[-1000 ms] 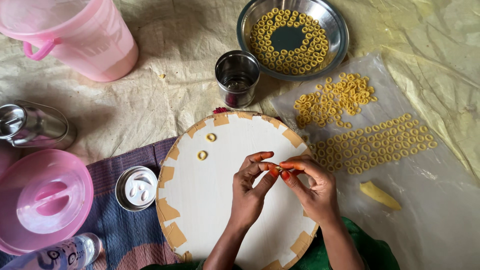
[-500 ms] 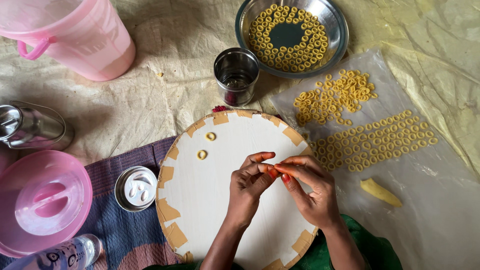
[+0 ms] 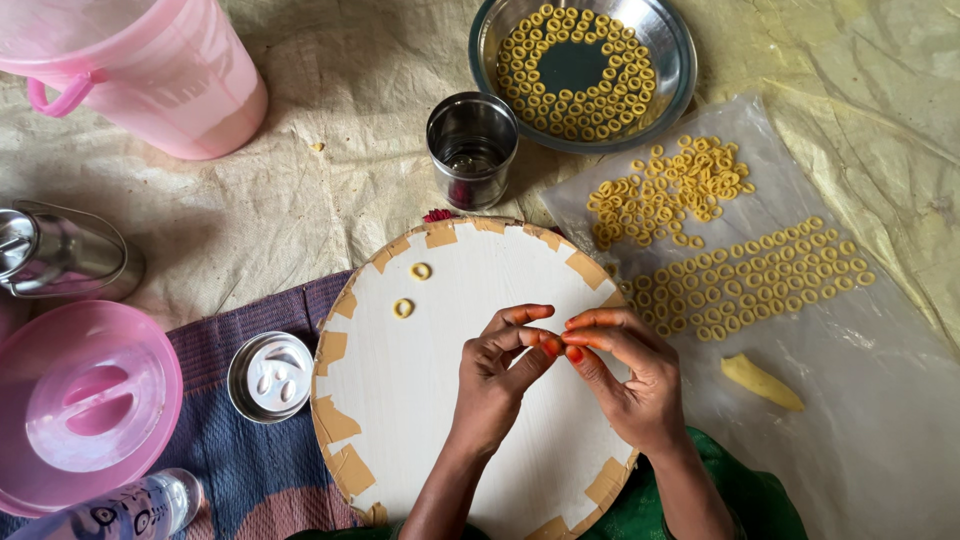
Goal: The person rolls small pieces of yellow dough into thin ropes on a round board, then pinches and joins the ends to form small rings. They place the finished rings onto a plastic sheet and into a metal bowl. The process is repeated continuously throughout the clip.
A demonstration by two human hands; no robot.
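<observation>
My left hand [image 3: 497,372] and my right hand [image 3: 628,372] meet fingertip to fingertip over a round white board [image 3: 420,400] with tan tape patches around its rim. The fingertips pinch together at the middle; whatever sits between them is too small to make out. Two yellow dough rings [image 3: 403,308] lie on the board's upper left, apart from my hands. Right of the board, a clear plastic sheet [image 3: 880,400] carries a loose pile of rings [image 3: 665,188] and neat rows of rings [image 3: 760,275].
A steel bowl [image 3: 668,40] with several rings stands at the top. A steel cup [image 3: 471,150] is just above the board. A pink jug [image 3: 150,70], pink lid [image 3: 85,400], steel lid [image 3: 271,375], steel vessel [image 3: 60,250], bottle [image 3: 120,510] and dough lump [image 3: 760,382] surround.
My hands have stayed over the board, fingertips working together; the right hand's fingers have shifted slightly. The rings and vessels have not moved.
</observation>
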